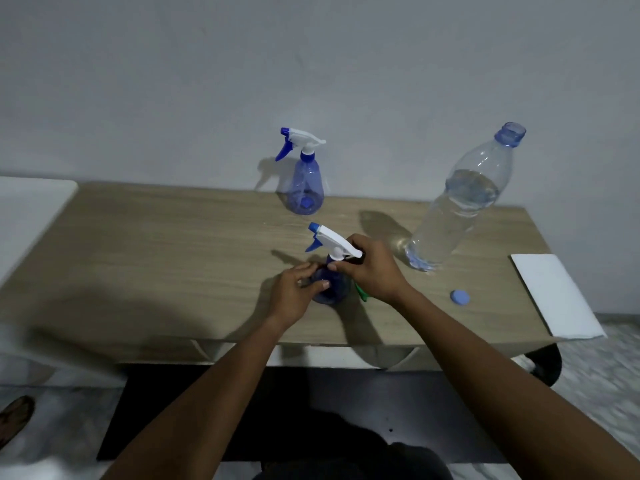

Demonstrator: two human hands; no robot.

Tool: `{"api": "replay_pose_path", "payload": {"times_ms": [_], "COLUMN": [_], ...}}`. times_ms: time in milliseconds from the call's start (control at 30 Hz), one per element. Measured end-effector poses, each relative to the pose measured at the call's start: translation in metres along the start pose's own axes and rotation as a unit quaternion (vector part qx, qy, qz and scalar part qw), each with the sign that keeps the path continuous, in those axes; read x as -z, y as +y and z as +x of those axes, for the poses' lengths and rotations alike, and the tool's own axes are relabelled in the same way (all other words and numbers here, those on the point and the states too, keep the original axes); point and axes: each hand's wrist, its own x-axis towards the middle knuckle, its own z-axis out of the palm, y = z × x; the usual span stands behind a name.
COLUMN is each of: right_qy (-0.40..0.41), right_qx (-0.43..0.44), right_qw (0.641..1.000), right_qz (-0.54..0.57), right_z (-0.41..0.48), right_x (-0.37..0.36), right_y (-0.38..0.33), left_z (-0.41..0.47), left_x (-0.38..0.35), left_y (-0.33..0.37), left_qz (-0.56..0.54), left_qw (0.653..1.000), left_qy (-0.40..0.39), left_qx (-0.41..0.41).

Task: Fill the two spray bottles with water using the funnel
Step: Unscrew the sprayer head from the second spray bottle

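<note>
My left hand [297, 289] wraps the near spray bottle [329, 284] low on its body, and my right hand [372, 268] pinches the collar under its trigger head [330, 240]; the bottle stands upright between them, so I judge the head is being twisted. A green funnel [362, 292] peeks out under my right wrist. Beyond my hands stands the second spray bottle [306, 183]; right of them, the open water bottle [460, 202], its cap [460, 296], and a white sheet [554, 296] on the worktop [173, 244].
</note>
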Motion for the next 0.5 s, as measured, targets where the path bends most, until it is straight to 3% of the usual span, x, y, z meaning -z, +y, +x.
{"api": "replay_pose_path", "payload": {"times_ms": [367,500], "right_qy": [-0.116,-0.095], "right_qx": [0.053,0.050], "right_qw": [0.991,0.988], "right_qz": [-0.045,-0.114], "right_z": [0.007,0.009], "right_x": [0.017,0.013], "right_y": [-0.004,-0.016], "left_z": [-0.006,-0.010], "left_x": [0.001,0.000], "left_y": [0.013,0.017], "left_qz": [0.078,0.089], "left_qw": [0.997,0.995], "left_qy": [0.014,0.008], "left_qx": [0.018,0.034]}}
